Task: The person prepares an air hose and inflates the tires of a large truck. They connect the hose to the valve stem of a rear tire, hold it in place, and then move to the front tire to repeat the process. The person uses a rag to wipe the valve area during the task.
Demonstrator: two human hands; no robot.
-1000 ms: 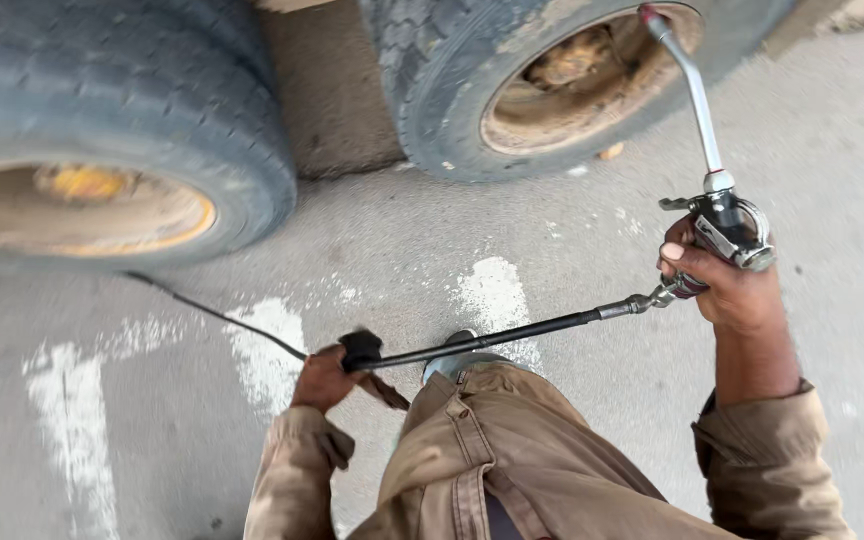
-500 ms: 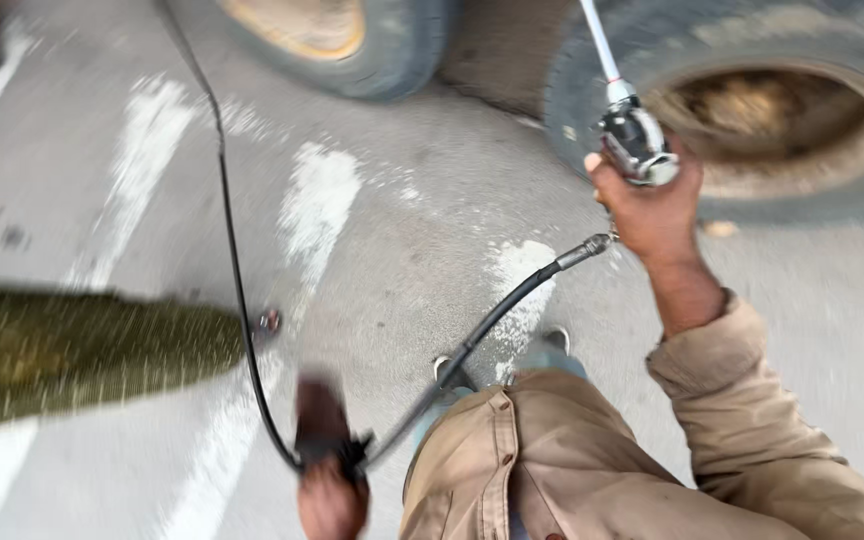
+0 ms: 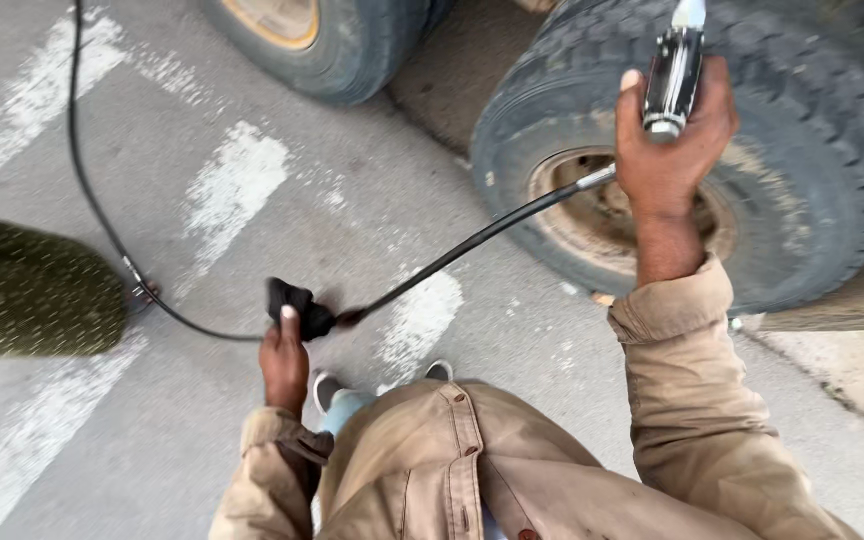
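Note:
My right hand [image 3: 667, 160] is raised and shut on a metal air inflator gun [image 3: 674, 75] with a black grip, held in front of a large truck tyre [image 3: 692, 160]. A black hose [image 3: 472, 240] runs from the gun down to my left hand [image 3: 284, 360], which is shut on a black fitting [image 3: 297, 305] on the hose. From there the hose curves away across the pavement to the upper left [image 3: 82, 170]. Both arms wear tan sleeves.
A second truck tyre with a yellow rim [image 3: 322, 40] stands at the top. Worn white paint lines [image 3: 232, 190] mark the grey pavement. A blurred dark green shape [image 3: 32, 295] fills the left edge. My shoes [image 3: 327, 385] show below.
The view has swung so the tyre sits closer on the right. My right hand has lifted the gun higher against the tyre. My left hand has risen with the hose fitting.

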